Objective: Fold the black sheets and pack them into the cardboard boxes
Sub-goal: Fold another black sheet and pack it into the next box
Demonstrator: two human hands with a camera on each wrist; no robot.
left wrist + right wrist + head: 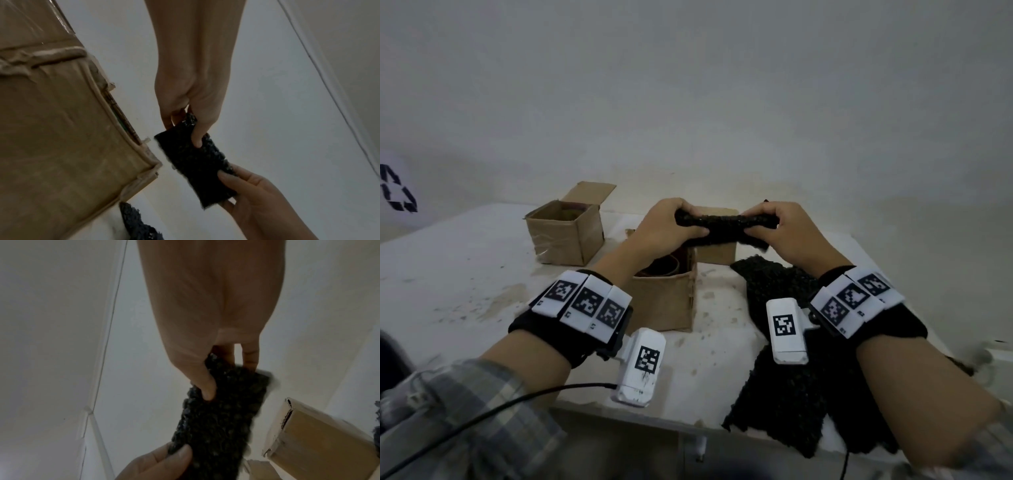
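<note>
Two hands held a folded black sheet up over the boxes.

From the head, the left hand [671, 226] and right hand [780, 228] each pinched one end of the sheet [722, 226] above the near box [664, 301]. The white table [465, 267] was dusty, with a far box [565, 233], more sheets [784, 377], a plain grey wall [688, 85] and a recycling sign [397, 188]. From the left wrist, the thumb [197, 138] pressed the sheet beside the box. From the right wrist, curled fingers [207, 386] gripped its other end. I could read no words.
</note>
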